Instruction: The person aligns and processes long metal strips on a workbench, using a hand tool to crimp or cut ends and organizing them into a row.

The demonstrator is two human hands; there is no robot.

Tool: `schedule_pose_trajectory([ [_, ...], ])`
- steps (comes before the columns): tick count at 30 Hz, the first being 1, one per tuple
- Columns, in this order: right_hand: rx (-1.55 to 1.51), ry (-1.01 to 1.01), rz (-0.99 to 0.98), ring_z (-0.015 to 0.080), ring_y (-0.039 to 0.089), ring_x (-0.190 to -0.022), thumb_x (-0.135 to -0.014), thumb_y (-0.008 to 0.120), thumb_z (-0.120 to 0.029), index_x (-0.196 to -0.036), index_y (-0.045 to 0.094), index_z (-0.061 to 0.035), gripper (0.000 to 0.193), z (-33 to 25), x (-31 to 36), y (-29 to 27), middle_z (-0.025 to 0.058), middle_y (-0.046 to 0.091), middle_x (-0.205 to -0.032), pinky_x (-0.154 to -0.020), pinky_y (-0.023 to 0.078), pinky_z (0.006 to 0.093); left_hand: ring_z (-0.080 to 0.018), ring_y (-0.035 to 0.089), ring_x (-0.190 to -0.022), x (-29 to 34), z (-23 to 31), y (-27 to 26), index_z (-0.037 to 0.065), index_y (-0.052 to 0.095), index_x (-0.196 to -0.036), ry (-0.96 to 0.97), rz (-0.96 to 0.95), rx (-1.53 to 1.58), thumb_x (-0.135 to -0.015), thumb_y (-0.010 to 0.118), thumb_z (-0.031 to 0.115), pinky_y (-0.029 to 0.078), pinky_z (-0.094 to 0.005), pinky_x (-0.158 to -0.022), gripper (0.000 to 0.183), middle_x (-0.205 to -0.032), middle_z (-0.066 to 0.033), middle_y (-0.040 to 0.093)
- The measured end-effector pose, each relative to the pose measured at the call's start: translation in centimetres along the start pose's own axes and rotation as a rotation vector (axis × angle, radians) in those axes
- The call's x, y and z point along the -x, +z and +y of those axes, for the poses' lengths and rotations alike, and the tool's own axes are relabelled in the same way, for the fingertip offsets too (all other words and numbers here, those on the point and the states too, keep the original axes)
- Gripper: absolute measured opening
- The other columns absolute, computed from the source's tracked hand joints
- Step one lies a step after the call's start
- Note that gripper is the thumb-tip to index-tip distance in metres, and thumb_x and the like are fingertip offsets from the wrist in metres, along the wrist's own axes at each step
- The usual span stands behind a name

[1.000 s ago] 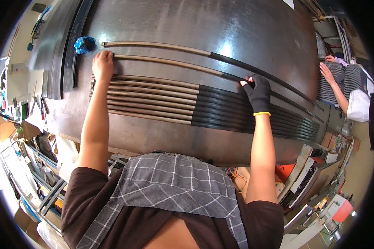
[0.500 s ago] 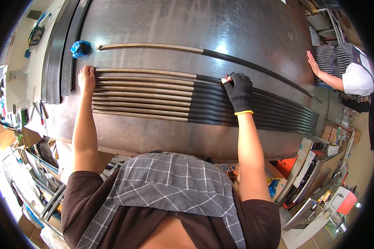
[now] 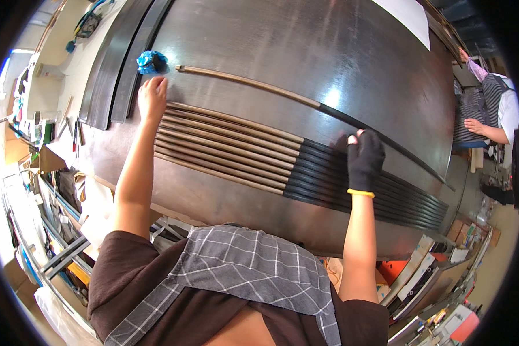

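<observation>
Several long, thin rods (image 3: 230,141), bronze-coloured at the left and black at the right, lie side by side on a dark metal table (image 3: 225,199). A single similar rod (image 3: 248,88) lies apart, beyond the row. My bare left hand (image 3: 152,99) is over the table just past the left ends of the row, its fingers loosely bent and apart, holding nothing. My right hand (image 3: 365,162), in a black fingerless-tipped glove with a yellow cuff, hovers over the black part of the row near the single rod. Its thumb and fingers are slightly apart with no rod between them.
A crumpled blue plastic wrap (image 3: 151,62) with something dark inside sits near the single rod's left end. Long black strips (image 3: 116,63) lie along the left edge. A white sheet (image 3: 408,18) is at the far right. Another person (image 3: 490,109) stands beyond the table's right side.
Both hands have come off the nearest-to-far row's top rod and moved beyond or right of it. That rod now lies against the row. The view has turned, and another person's pink sleeve shows.
</observation>
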State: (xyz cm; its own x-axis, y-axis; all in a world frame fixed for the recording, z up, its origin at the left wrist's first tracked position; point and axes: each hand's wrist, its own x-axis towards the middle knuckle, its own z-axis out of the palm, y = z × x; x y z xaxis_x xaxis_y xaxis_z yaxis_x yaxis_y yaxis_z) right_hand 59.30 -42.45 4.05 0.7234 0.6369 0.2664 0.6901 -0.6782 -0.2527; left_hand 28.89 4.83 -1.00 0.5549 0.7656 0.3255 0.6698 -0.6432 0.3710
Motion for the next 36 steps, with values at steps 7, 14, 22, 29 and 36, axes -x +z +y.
schedule_pose_trajectory([
  [7,0.254,-0.066,0.015,0.0308,0.047,-0.123,-0.089,0.058,-0.034,-0.112,0.060,-0.0060,0.037,3.4,-1.6,4.2,0.0141,0.056,-0.127,-0.108,0.030,0.0495,-0.0363,0.067,-0.088,-6.1,4.9,3.4,0.008,0.074,-0.091,-0.266,-0.252,-0.156,-0.087,0.061,0.044,0.052,-0.0447,-0.081,0.038,-0.091,-0.0165,0.070],
  [14,0.054,0.179,-0.138,0.0278,0.060,-0.091,-0.082,0.069,-0.035,-0.086,0.064,-0.0111,0.025,3.2,-1.3,1.9,0.0083,0.064,-0.091,-0.083,0.047,0.0410,-0.0281,0.067,-0.084,-1.8,2.8,3.5,0.013,0.073,-0.091,-0.330,-0.114,0.125,-0.084,0.067,0.032,0.051,-0.0377,-0.080,0.021,-0.088,-0.0097,0.071],
  [22,-0.057,0.096,-0.145,0.0270,0.061,-0.084,-0.076,0.075,-0.034,-0.082,0.066,-0.0121,0.024,2.7,-0.2,1.5,0.0076,0.064,-0.084,-0.076,0.049,0.0397,-0.0326,0.061,-0.091,0.9,-0.3,3.5,0.013,0.068,-0.096,-0.071,-0.060,-0.049,-0.094,0.054,0.030,0.048,-0.0422,-0.081,0.022,-0.097,-0.0116,0.065],
  [29,-0.196,0.018,0.028,0.0279,0.059,-0.073,-0.070,0.079,-0.033,-0.070,0.060,-0.0096,0.030,2.1,2.9,2.8,0.0075,0.062,-0.073,-0.066,0.046,0.0418,-0.0400,0.058,-0.096,0.3,-3.0,2.7,0.011,0.063,-0.098,0.013,-0.186,-0.151,-0.095,0.048,0.030,0.046,-0.0488,-0.081,0.025,-0.101,-0.0182,0.062],
  [36,-0.111,0.106,0.030,0.0312,0.053,-0.092,-0.073,0.076,-0.036,-0.087,0.063,-0.0094,0.033,0.0,3.4,1.2,0.0083,0.062,-0.088,-0.085,0.043,0.0433,-0.0392,0.057,-0.100,0.9,-8.9,3.8,0.005,0.063,-0.104,0.037,-0.170,-0.091,-0.096,0.048,0.033,0.044,-0.0476,-0.086,0.033,-0.103,-0.0204,0.064],
])
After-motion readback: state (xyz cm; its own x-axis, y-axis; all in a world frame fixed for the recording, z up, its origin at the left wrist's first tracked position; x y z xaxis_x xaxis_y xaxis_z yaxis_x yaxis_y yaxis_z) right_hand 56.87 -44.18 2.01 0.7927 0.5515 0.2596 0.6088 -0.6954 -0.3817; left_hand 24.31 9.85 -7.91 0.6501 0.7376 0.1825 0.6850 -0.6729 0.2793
